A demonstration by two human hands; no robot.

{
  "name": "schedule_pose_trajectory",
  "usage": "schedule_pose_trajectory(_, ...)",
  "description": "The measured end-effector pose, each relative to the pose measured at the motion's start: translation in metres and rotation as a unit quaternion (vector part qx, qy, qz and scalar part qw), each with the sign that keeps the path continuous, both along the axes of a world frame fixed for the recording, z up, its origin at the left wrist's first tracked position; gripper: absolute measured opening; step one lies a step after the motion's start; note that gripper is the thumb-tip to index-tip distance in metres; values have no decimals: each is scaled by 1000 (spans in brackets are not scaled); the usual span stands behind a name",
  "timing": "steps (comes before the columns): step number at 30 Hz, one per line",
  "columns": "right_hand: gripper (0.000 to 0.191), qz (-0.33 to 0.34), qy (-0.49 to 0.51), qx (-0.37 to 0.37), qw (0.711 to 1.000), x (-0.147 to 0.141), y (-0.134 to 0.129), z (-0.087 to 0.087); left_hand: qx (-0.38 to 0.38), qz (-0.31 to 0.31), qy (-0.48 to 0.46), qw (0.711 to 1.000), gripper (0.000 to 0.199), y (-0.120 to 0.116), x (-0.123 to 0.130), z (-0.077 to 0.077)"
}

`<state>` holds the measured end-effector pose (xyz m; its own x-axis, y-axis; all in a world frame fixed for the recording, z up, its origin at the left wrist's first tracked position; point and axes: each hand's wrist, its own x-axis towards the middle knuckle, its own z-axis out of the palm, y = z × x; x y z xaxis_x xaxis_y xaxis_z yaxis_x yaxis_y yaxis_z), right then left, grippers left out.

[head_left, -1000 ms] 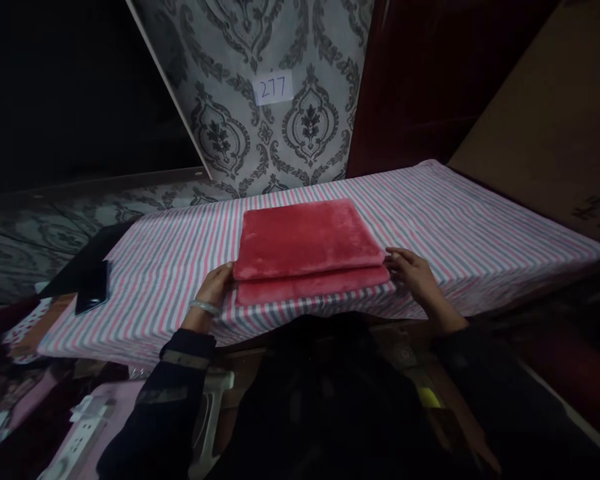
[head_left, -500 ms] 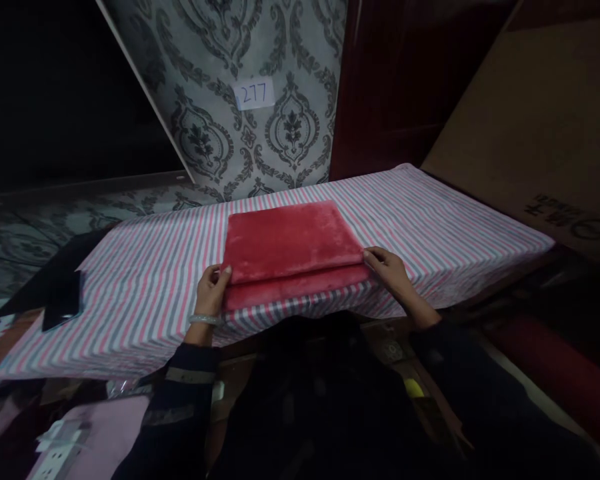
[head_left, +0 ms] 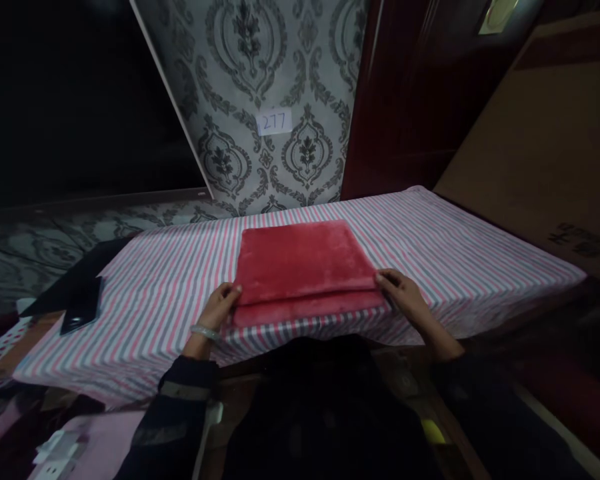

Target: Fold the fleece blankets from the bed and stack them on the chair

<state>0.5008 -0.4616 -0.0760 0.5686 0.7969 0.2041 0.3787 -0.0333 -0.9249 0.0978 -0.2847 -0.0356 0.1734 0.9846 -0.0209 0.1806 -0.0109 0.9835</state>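
Note:
A red plush cloth (head_left: 303,260), folded over on itself, lies on the striped tablecloth (head_left: 170,280). Its upper layer ends short of the lower one, so a strip of the lower layer shows along the near side. My left hand (head_left: 219,305), with a pale bangle on the wrist, pinches the near left corner of the upper layer. At the near right corner, my right hand (head_left: 400,290) pinches the same layer between thumb and fingers. The fingertips under the fold are hidden.
A dark phone (head_left: 83,305) lies at the table's left end. Behind it stands a large black screen (head_left: 80,100). A big cardboard box (head_left: 540,147) leans at the right. A paper marked 277 (head_left: 274,122) is on the wall, and a white power strip (head_left: 57,457) sits low at left.
The view has tilted up and turned a little left, so everything sits lower and further right. Both hands keep their hold on the cloth's corners, and its fold looks the same.

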Motion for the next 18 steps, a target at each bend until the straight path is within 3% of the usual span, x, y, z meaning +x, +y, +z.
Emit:
schedule_pose_trajectory(2,52,-24,-30,33,999,9,11,14,63,37,13,997,48,10,1,20)
schedule_pose_trajectory(4,58,-21,-81,49,995,14,36,35,151,43,24,987,39,23,17,44)
schedule_pose_trajectory(6,60,22,-143,52,988,10,73,60,204,5,29,979,32,39,48,66)
schedule_pose_trajectory(8,59,68,-206,47,975,-2,117,84,227,-37,45,972,39,56,88,82)
schedule_pose_trajectory(10,56,73,-257,27,963,-19,157,99,260,-80,159,949,53,72,123,88)
schedule_pose_trajectory(13,55,30,-342,-55,937,-43,193,92,269,-79,379,882,63,87,152,74)
schedule_pose_trajectory(15,55,18,-402,-127,906,-53,200,69,242,-76,474,843,64,89,155,52)
schedule_pose_trajectory(18,55,10,-457,-182,871,-57,197,26,216,-70,537,813,67,89,149,17)
